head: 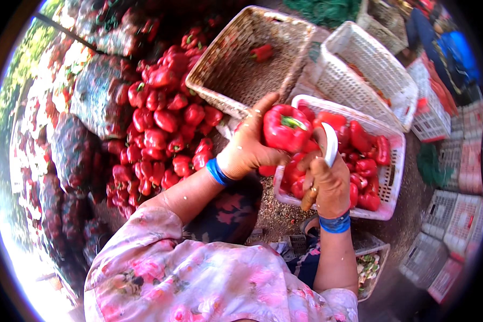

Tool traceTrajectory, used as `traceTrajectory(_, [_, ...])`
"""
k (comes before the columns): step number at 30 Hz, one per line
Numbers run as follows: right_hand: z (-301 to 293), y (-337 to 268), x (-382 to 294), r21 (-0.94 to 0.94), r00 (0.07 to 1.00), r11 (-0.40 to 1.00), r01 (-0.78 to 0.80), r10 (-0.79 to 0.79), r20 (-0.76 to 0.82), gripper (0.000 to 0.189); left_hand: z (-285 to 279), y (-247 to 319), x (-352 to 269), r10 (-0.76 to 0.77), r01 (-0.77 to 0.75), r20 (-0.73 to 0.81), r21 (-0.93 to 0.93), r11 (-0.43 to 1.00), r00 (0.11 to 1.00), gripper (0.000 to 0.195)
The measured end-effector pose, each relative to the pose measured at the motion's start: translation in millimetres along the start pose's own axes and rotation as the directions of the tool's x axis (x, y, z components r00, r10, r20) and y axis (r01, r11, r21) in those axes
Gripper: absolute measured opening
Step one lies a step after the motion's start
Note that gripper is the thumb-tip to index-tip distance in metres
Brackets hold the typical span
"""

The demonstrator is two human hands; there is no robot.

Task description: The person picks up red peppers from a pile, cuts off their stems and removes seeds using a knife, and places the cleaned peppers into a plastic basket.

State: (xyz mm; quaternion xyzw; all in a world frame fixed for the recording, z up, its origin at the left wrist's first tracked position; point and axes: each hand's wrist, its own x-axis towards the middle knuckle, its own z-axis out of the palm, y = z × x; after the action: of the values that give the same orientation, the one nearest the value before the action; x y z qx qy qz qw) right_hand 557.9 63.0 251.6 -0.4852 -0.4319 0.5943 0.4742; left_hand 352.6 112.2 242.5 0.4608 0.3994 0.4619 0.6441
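Observation:
My left hand (247,147), in an orange glove with a blue band at the wrist, grips a red bell pepper (285,129) with its green stem turned towards my right hand. In my gloved right hand (331,183) is a knife; its curved pale blade (330,145) points up just right of the pepper, and part of its brownish handle (309,198) shows below my fingers. Both hands are over the near left part of a white plastic crate (390,193) holding many red bell peppers.
A large heap of red peppers (157,120) lies at left beside filled mesh sacks (100,96). A dirty crate (245,52) with one pepper and another white crate (366,72) stand beyond. A person in blue (459,52) is at upper right, near stacked crates (453,225).

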Motion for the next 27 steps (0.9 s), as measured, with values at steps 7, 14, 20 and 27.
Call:
traceTrajectory(7, [-58, -22, -15, -0.106, 0.946, 0.988, 0.114, -0.141, -0.292, 0.064, 89, 4, 39, 0.089, -0.109, 0.157, 0.122, 0.987, 0.984, 0.09])
traceTrajectory(14, [-62, -3, -15, -0.431, 0.881, 0.897, 0.1, -0.28, -0.38, 0.059, 111, -29, 65, 0.276, -0.276, -0.001, -0.034, 0.961, 0.961, 0.092])
traceTrajectory(20, [-60, -7, -1, -0.625, 0.881, 0.778, 0.066, -0.34, -0.33, 0.059, 107, -49, 77, 0.413, -0.408, 0.038, 0.257, 0.876, 0.91, 0.082])
traceTrajectory(27, [-53, 55, 2, -0.593, 0.97, 0.769, -0.238, 0.154, -0.19, 0.052, 97, -23, 86, 0.075, -0.089, -0.048, -0.455, 0.886, 0.996, 0.074])
